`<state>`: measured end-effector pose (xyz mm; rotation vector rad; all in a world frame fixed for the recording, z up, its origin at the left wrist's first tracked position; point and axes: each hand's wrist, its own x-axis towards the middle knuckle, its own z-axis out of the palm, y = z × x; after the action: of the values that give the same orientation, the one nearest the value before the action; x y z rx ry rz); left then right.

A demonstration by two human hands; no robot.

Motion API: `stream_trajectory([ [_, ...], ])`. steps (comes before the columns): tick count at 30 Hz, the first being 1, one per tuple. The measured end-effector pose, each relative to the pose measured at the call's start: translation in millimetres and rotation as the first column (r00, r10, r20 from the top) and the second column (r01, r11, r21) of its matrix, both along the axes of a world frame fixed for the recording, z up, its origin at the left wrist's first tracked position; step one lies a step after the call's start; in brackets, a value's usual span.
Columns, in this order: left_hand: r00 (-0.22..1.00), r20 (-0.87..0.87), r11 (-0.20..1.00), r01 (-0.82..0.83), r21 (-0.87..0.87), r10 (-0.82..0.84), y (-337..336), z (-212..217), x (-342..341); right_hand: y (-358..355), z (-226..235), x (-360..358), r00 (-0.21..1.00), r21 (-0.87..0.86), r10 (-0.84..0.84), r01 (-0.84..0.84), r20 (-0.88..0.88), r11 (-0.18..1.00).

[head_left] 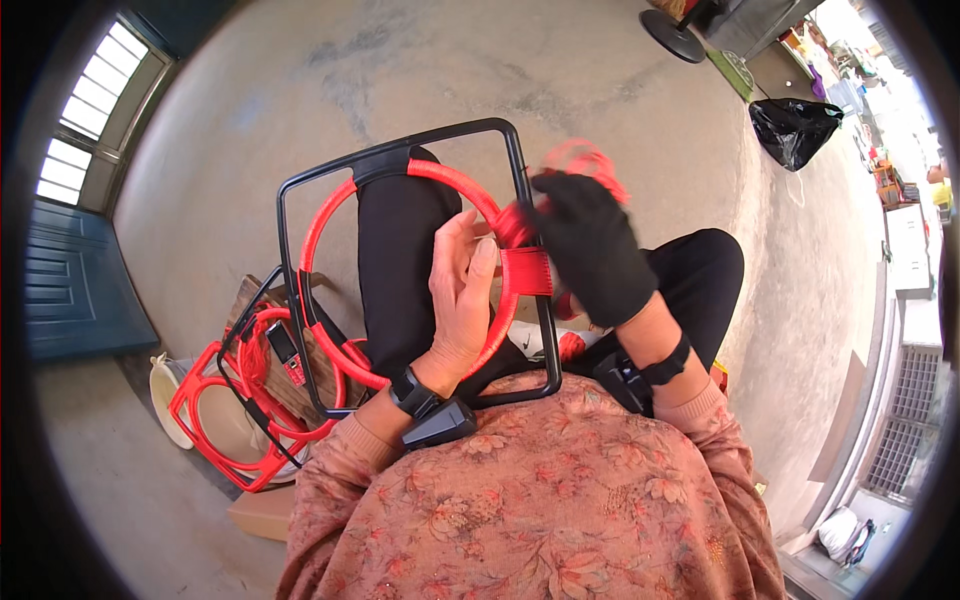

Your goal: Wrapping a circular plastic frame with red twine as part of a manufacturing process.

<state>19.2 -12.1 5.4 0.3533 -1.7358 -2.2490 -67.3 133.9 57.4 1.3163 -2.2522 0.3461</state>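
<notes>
Across my lap stands a black square-cornered metal frame point(400, 137) with a red cord-wrapped ring point(320, 222) inside it. A broad red cord binding point(527, 272) joins ring and frame on the right side; black bindings show at the top and left. My bare left hand point(462, 290) reaches inside the ring, its fingers stretched and apart, beside the ring's right edge. My right hand point(592, 245), in a black glove, closes on a bundle of red cord point(582, 160) just outside the frame's right bar. Hand and cord are slightly blurred.
At lower left, red ring-shaped frames point(205, 440) lean by a wooden stool point(268, 375) with a phone point(285, 352) on it, near a pale bucket point(170, 400). A cardboard box point(262, 512) lies below. A black plastic bag point(795, 130) lies at upper right.
</notes>
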Motion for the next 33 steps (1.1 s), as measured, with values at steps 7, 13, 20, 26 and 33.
stream_trajectory([
  [7, 0.992, 0.126, 0.991, -0.028, 0.130, 0.012, -8, -21, 6, 12, -31, 14, 0.258, -0.444, 0.362, 0.556, 0.896, 0.703],
  [13, 0.962, 0.255, 0.976, 0.040, 0.216, -0.096, -5, -24, 6, 17, -34, 10, -0.131, -0.081, 0.115, 0.242, 0.985, 0.967],
  [20, 0.928, 0.304, 0.862, 0.035, 0.506, -0.216, -8, -4, 4, 39, -46, 0, 0.248, -0.317, 0.248, 0.302, 0.937, 0.899],
  [26, 0.969, 0.175, 0.913, 0.091, 0.398, -0.173, -4, -2, 3, 182, -115, 54, 0.694, -0.436, -0.151, 0.590, 0.704, 0.680],
  [33, 0.968, 0.173, 0.900, 0.093, 0.426, -0.182, -11, -12, 9, 114, -34, 48, 0.700, -0.222, -0.012, 0.243, 0.714, 0.944],
])
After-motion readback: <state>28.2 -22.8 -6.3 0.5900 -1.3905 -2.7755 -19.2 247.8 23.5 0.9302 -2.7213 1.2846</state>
